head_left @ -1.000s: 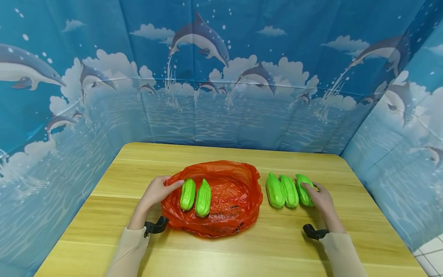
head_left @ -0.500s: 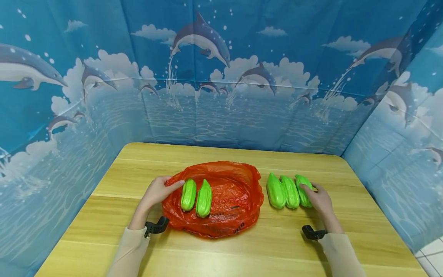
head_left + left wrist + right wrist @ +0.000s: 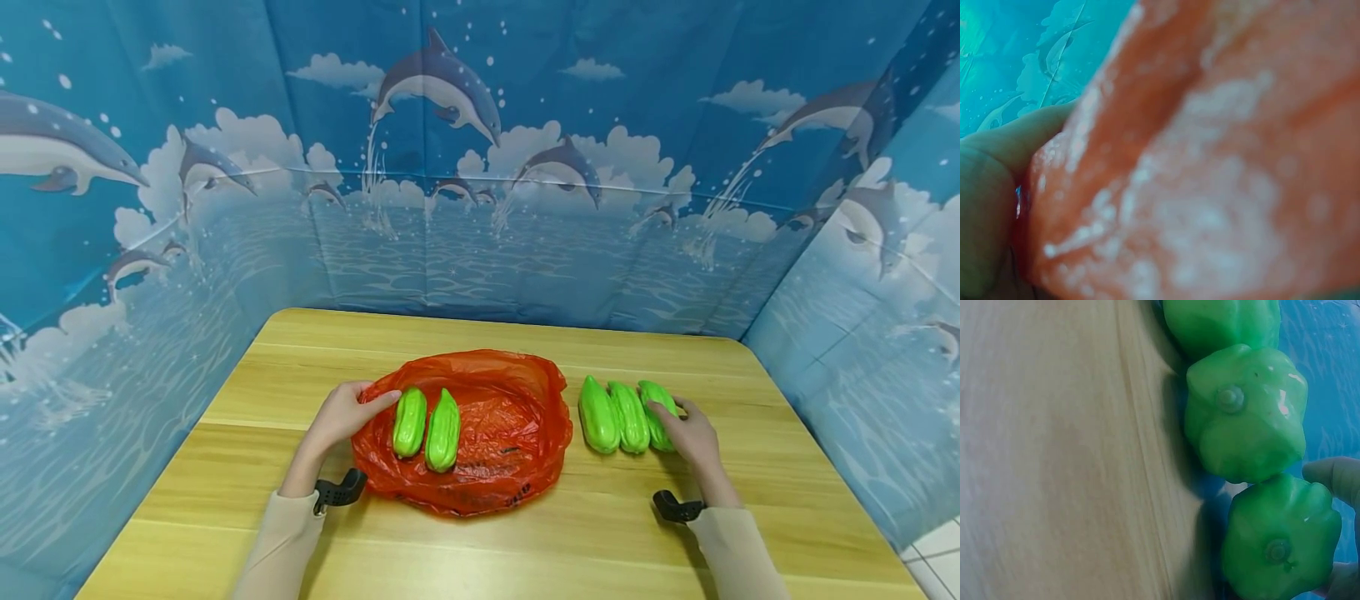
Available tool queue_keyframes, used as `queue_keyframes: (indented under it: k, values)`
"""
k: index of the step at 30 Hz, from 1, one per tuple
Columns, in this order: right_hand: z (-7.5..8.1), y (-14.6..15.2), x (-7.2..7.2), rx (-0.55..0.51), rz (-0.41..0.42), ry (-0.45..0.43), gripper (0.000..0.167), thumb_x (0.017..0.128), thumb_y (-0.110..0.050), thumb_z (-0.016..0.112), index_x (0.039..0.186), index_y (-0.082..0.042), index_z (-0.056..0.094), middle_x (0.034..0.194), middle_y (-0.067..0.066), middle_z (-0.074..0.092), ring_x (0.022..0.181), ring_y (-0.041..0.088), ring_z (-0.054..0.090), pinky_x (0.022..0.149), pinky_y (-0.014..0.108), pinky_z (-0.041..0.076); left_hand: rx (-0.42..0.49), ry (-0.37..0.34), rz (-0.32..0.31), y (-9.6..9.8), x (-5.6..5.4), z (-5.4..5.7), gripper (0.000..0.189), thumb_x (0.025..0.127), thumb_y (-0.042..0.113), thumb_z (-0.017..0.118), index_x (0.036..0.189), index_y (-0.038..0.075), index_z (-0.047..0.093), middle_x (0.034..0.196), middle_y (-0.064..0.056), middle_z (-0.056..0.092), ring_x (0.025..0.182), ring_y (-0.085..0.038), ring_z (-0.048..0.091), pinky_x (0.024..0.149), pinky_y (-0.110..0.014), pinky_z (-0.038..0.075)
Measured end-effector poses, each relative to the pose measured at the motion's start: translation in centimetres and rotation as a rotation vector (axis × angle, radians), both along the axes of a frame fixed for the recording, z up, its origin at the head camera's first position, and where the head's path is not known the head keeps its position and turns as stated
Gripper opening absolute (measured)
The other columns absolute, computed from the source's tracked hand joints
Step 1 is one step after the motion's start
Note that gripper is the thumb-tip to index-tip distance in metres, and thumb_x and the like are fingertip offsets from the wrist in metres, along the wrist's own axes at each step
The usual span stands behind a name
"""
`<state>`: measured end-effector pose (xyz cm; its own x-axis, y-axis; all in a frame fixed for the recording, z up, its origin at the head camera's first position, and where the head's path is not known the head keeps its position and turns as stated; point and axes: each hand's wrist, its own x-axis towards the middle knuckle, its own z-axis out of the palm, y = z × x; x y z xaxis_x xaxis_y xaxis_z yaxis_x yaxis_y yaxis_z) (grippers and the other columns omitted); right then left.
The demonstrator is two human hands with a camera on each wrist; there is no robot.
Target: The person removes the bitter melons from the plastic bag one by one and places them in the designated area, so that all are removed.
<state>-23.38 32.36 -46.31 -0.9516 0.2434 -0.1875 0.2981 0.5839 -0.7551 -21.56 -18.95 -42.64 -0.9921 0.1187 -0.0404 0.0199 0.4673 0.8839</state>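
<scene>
My left hand (image 3: 343, 414) pinches the left rim of a red plastic bag (image 3: 517, 425), spread open like a shallow bowl. The thumb lies over the bag's edge; in the left wrist view the bag fills most of the frame. Two shiny green peppers lie inside, one pepper (image 3: 408, 422) right by the thumb and another pepper (image 3: 443, 433) beside it. To the right of the bag, my right hand (image 3: 693, 429) grips the rightmost pepper (image 3: 1279, 540) of a row of three, thumb and fingers spanning it. The middle pepper (image 3: 1247, 415) lies right against it.
The left pepper (image 3: 599, 417) of the row lies close to the bag's right rim. A wooden table (image 3: 480, 558) carries everything. Behind and at both sides hangs a blue dolphin-print curtain (image 3: 480, 242). A black wrist mount (image 3: 341, 489) sits on each wrist.
My right hand has shifted slightly left with the rightmost pepper, closing up toward the middle one. My left hand keeps its hold on the bag's rim.
</scene>
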Motion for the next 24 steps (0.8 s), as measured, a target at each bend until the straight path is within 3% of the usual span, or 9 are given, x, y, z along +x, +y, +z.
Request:
queue_keyframes:
  k: [24]
  values:
    - [-0.2,-0.16,0.18,0.05,0.024,0.021,0.094,0.09,-0.064,0.043,0.146,0.008,0.019,0.137,0.038,0.029,0.119,0.052,0.035,0.09,0.057,0.036,-0.004,0.004,0.004,-0.01,0.06,0.14,0.046,0.086,0.047,0.066,0.078,0.002,0.06,0.06,-0.007,0.057,0.053,-0.021,0.06,0.053,-0.031,0.05]
